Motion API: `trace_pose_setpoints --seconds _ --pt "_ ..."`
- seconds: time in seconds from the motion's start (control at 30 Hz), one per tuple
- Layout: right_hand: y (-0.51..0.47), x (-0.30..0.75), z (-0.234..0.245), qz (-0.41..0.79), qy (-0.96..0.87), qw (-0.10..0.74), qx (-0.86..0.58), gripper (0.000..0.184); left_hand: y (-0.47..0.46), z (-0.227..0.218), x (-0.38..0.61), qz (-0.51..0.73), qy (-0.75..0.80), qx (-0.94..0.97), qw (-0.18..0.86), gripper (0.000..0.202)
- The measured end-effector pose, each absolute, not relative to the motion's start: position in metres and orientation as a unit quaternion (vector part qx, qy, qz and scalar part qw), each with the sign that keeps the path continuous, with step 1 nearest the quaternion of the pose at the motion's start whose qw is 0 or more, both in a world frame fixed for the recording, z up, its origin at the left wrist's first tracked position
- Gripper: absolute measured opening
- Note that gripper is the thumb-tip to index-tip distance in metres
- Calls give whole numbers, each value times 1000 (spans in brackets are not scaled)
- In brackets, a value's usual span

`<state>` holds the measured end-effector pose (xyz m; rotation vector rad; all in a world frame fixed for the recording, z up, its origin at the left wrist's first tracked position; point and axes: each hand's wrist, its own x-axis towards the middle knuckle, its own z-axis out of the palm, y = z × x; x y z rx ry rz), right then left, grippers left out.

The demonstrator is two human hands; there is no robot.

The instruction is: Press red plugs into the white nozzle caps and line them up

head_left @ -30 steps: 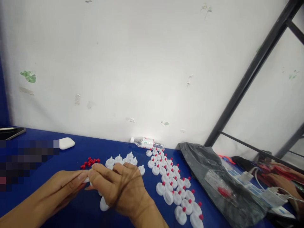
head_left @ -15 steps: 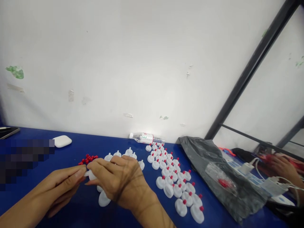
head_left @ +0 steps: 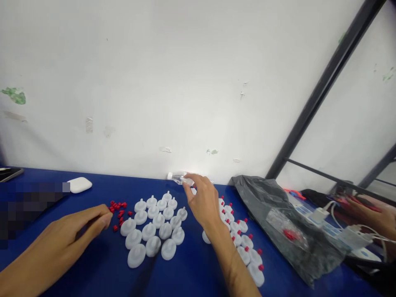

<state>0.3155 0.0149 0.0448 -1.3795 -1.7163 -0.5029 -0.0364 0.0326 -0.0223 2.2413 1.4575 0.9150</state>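
The blue bench (head_left: 93,272) runs under a white wall, and at its right lies a grey plastic bag (head_left: 278,222), with another person's hand (head_left: 379,218) beyond it among cables. In front of me sit two groups of white caps: the uncapped white caps (head_left: 154,231) near the middle, in loose rows, and the red-tipped white caps (head_left: 244,247) in a line running near to far on the right. My right hand (head_left: 202,200) is raised over the far end of that line, just in front of a clear bottle (head_left: 179,178) lying at the wall; its fingers are pinched narrow, and I think on a small cap, though I cannot tell for sure. My left hand (head_left: 74,231) rests at the left, fingers curled close together beside the loose red plugs (head_left: 117,208), apparently holding nothing. A white earbud case (head_left: 79,185) lies far left. To place well, I judge I should come down slowly at the line's far end, set the piece upright and avoid knocking its neighbours.
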Motion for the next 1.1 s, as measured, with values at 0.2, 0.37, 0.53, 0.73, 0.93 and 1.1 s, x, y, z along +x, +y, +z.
trace_pose_setpoints --seconds 0.2,0.37,0.53,0.73,0.93,1.1 --pt "16 309 38 -144 -696 335 -618 12 26 -17 -29 350 462 791 196 44" --pt "10 312 45 -102 -701 257 -657 8 32 -17 -29 336 489 782 191 48" --pt "6 309 53 -61 -714 208 -666 3 24 -8 -23 317 526 769 176 50" --pt "4 329 65 -77 -682 180 -705 14 23 0 -21 300 509 788 176 47" --pt "4 339 60 -60 -671 170 -719 13 22 1 -20 284 502 798 176 46" --pt "5 326 59 -32 -711 212 -670 26 21 1 -20 289 500 798 174 45"
